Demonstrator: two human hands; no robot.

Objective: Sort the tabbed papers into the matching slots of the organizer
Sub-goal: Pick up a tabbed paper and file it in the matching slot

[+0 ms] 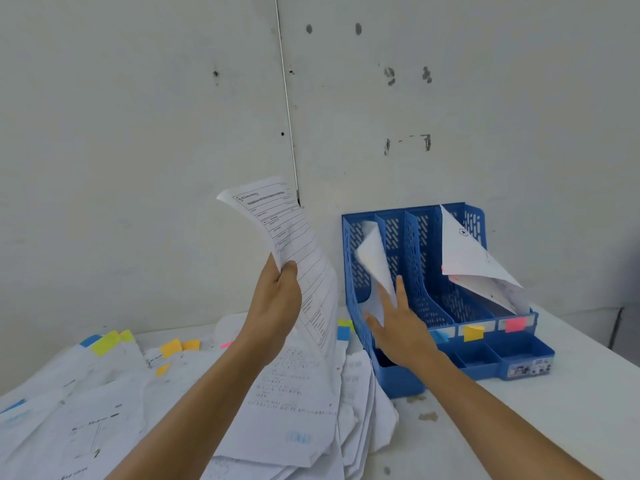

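Your left hand [277, 299] is raised over the table [519, 427], thumb and fingers pinching the lower edge of a printed sheet [294, 237] that bends upward toward the wall [138, 133]. Your right hand [401, 330] is spread flat, fingers straight, resting against a curled paper [375, 265] standing in the leftmost slot of the blue organizer [412, 244].

A loose pile of papers [173, 410] with yellow, orange, blue and pink tabs covers the table's left half and reaches the organizer's left side. The two middle slots look empty; folded sheets [467, 258] lean out of the rightmost slot. The slot fronts carry a blue tab [440, 336], a yellow tab [472, 332] and a pink tab [515, 323]. Bare table lies right of and before the organizer.

Your right hand hides the leftmost slot's label. The held sheet's tab cannot be seen, and the print is too blurred to read.
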